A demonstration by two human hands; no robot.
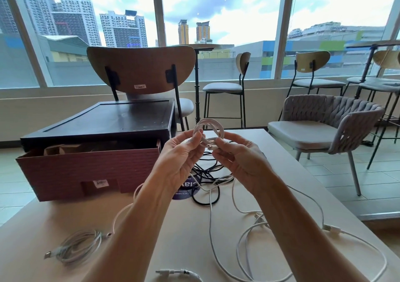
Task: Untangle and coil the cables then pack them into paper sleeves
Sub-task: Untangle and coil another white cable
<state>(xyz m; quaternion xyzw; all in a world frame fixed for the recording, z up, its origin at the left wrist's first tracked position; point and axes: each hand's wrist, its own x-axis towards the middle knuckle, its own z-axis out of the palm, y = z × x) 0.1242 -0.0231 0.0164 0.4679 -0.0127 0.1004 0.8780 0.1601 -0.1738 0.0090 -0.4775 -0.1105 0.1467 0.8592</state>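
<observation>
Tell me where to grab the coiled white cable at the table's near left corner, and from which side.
I'd pinch across the bundled loops of the coiled white cable from above, at its right side; it lies flat on the table, and its plug sticks out loose at the left.

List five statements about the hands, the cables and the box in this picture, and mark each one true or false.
1. The left hand and the right hand hold a white cable coil above the table. True.
2. The black cable lies neatly coiled. False: it lies in a loose tangle on the table, beyond the hands.
3. A coiled white cable lies on the table at the near left. True.
4. The reddish box stands to the right of the hands. False: it stands to their left.
5. Only the right hand touches the white cable coil. False: fingers of both hands pinch it.
</observation>
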